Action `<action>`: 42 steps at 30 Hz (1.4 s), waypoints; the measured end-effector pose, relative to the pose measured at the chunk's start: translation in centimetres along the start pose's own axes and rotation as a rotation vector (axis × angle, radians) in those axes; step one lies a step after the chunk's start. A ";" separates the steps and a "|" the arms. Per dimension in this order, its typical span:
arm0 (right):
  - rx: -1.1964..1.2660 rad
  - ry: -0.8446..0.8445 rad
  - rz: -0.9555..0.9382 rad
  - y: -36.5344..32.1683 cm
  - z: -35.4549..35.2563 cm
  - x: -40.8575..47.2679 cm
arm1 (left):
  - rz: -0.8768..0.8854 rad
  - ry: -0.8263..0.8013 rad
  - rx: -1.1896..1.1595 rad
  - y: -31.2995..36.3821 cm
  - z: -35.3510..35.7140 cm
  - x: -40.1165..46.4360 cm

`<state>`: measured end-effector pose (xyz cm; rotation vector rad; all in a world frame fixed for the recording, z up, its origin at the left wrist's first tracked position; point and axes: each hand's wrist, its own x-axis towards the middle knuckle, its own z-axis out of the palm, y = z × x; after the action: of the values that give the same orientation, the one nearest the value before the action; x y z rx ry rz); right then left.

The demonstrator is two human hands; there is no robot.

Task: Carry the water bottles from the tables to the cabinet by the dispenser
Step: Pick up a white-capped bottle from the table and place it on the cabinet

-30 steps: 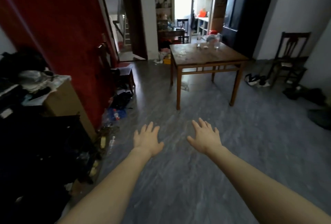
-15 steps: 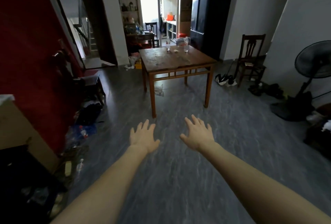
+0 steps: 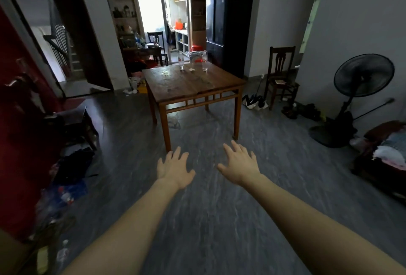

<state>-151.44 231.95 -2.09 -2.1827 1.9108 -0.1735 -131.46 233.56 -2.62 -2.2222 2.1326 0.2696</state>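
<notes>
A red panel (image 3: 15, 107) fills the left edge, with dark clutter (image 3: 72, 164) heaped on the grey floor (image 3: 208, 219) at its foot. The left hand (image 3: 173, 169) reaches forward over the floor, palm down, fingers spread and holding nothing. Beyond it stands a square brown wooden tabletop (image 3: 189, 83); at its far edge a clear plastic water bottle with a red label (image 3: 181, 61) stands upright, and a second clear bottle (image 3: 205, 61) stands near it to the right. The right hand (image 3: 239, 164) is likewise spread and empty. Further right are a dark wooden chair (image 3: 281, 76) against the wall and a black pedestal fan (image 3: 362, 81).
</notes>
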 end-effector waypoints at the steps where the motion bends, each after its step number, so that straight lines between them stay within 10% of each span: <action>1: 0.002 -0.001 0.011 0.3 0.0 1.0 | 0.008 -0.004 0.004 0.3 0.0 1.1; 42: 0.026 0.007 0.263 25.5 -9.6 55.9 | 0.299 -0.060 0.078 23.1 -6.6 63.9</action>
<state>-170.37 172.78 -2.88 -1.8920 2.1621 -0.1586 -151.71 168.37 -4.42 -1.8257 2.3928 0.2557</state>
